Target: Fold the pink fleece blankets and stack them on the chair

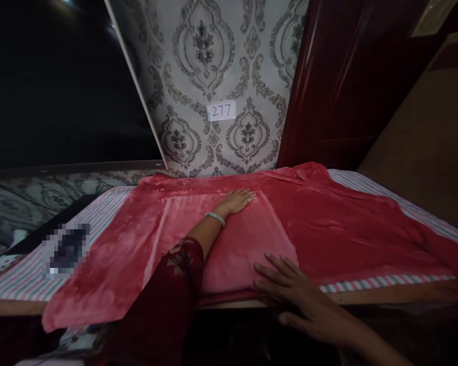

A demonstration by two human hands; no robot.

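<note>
A large red plush cloth (347, 229) lies spread over the table, with a long sleeve-like strip running along its right side. On its middle rests a lighter pink rectangular cloth (232, 254); I cannot tell whether it is a separate piece or sewn on. My left hand (236, 202), with a bracelet on the wrist, lies flat on the far part of the pink rectangle, fingers stretched out. Near the front right corner of that rectangle, my right hand (297, 292) has its fingers spread, the fingertips at the fabric. Neither hand grips anything.
A striped sheet (110, 208) covers the table beneath the cloth. A blurred dark object (66, 251) sits at left. Behind stand a dark screen (61, 86), a patterned wall with a "277" label (221, 110), and a dark red glossy panel (336, 76). The table's front edge (385, 296) is close.
</note>
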